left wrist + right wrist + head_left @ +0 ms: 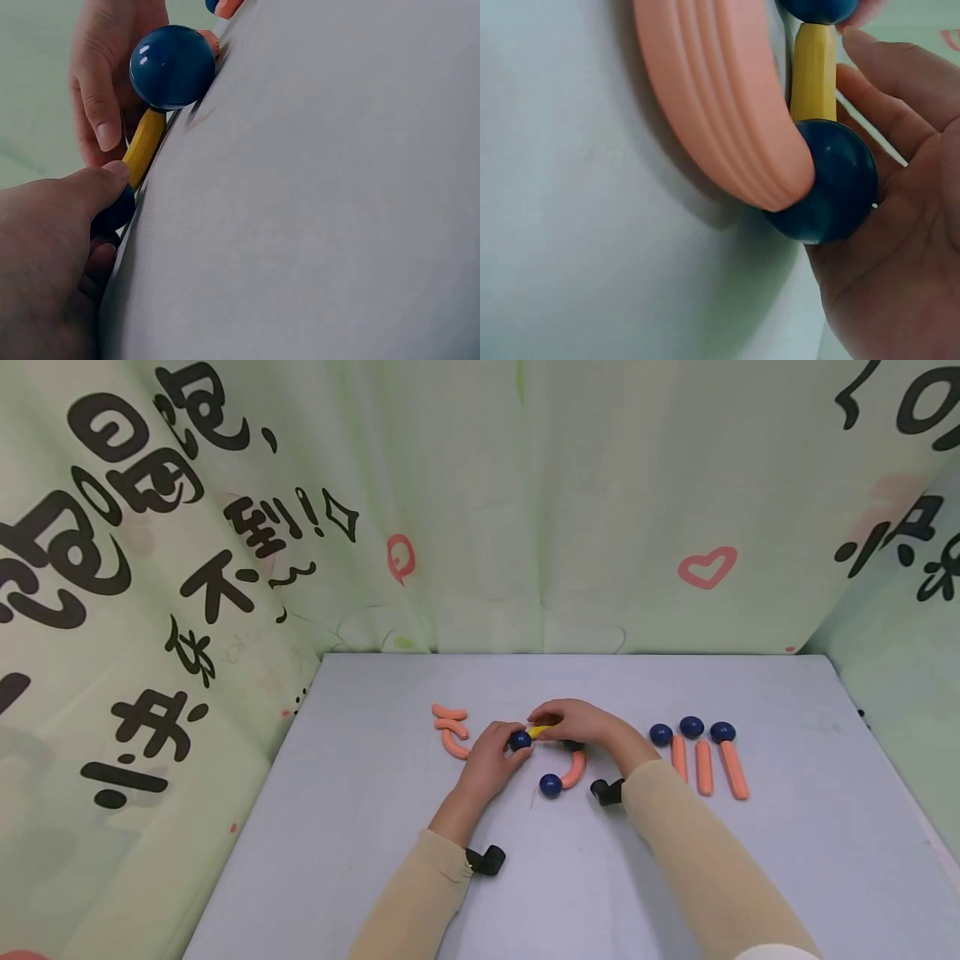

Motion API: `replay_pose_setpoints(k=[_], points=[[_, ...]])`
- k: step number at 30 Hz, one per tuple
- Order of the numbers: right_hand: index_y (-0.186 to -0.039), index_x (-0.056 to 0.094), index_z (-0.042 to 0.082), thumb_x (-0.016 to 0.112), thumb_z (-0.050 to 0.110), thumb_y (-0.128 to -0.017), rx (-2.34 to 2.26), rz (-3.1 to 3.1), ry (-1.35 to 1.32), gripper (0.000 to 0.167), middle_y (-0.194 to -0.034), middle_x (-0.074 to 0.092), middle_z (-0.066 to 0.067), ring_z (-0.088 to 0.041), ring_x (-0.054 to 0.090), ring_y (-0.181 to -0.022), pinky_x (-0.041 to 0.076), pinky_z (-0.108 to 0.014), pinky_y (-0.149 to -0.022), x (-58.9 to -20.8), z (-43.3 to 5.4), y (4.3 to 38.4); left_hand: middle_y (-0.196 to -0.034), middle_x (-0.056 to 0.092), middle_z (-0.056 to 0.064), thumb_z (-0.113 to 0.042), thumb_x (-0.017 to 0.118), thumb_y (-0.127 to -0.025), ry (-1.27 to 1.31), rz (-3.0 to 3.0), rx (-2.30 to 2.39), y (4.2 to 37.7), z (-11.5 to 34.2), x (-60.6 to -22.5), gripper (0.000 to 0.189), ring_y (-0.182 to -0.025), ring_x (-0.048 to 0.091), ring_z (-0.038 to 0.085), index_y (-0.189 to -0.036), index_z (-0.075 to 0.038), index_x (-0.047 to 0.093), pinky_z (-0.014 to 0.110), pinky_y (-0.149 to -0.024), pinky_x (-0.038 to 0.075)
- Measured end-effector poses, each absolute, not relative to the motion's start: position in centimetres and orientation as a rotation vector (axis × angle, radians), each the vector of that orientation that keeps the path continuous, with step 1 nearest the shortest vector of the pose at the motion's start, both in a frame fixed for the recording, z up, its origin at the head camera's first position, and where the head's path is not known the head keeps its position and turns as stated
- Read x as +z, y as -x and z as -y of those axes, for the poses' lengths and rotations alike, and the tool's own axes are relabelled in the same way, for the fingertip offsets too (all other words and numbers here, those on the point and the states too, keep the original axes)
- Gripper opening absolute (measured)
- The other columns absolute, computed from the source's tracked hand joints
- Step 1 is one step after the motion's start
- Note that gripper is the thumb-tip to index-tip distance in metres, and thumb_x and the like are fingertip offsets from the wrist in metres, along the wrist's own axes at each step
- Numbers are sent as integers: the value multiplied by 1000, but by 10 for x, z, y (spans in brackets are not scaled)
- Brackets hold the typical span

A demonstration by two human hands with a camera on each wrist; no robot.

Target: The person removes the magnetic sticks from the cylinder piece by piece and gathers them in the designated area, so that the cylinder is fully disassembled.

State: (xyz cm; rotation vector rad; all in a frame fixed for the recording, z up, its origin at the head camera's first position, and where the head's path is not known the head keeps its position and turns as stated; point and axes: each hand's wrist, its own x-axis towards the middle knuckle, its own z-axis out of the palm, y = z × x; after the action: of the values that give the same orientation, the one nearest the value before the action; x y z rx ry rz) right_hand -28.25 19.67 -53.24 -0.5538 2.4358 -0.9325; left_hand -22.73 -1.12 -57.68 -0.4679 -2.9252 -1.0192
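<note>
My left hand (491, 764) pinches a dark blue ball (520, 740) between thumb and fingers. A short yellow rod (146, 146) joins that ball to a second blue ball (836, 184). My right hand (581, 720) arches over the rod, fingers extended. In the left wrist view its thumb stands a little apart from the rod; in the right wrist view the thumb tip lies close beside the rod's edge. From the second ball, a curved orange rod (576, 770) runs to a third blue ball (551, 786). The right hand partly hides the second ball in the head view.
Several curved orange rods (450, 727) lie left of the hands. To the right, straight orange rods (733, 770) lie beside blue balls (692, 727). All are on the white-covered table (810, 860), with a patterned curtain (480, 527) behind and at the sides.
</note>
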Motion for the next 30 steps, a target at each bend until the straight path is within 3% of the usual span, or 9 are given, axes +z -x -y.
replay_pose_setpoints(k=[10, 17, 30], points=[[-125, 66, 13, 67, 30, -93, -922, -2535, 412, 36, -121, 66, -9, -24, 59, -107, 47, -46, -98, -529, -207, 268, -128, 60, 0, -39, 68, -93, 447, 2946, -1026, 226, 12, -576, 45, -101, 58, 13, -133, -22, 59, 30, -92, 53], [-117, 69, 12, 68, 27, -92, -995, -2595, 370, 29, -103, 66, -5, -18, 57, -91, 47, -35, -84, -542, -209, 266, -128, 61, 0, -39, 68, -93, 460, 2945, -1016, 226, 11, -575, 45, -103, 59, 13, -133, -21, 59, 30, -93, 53], [-107, 69, 15, 71, 26, -90, -971, -2601, 246, 21, -94, 64, -3, -19, 55, -87, 44, -31, -79, -545, -201, 268, -130, 61, 0, -38, 67, -94, 482, 2929, -1019, 227, 13, -577, 42, -113, 60, 14, -132, -20, 60, 32, -98, 51]])
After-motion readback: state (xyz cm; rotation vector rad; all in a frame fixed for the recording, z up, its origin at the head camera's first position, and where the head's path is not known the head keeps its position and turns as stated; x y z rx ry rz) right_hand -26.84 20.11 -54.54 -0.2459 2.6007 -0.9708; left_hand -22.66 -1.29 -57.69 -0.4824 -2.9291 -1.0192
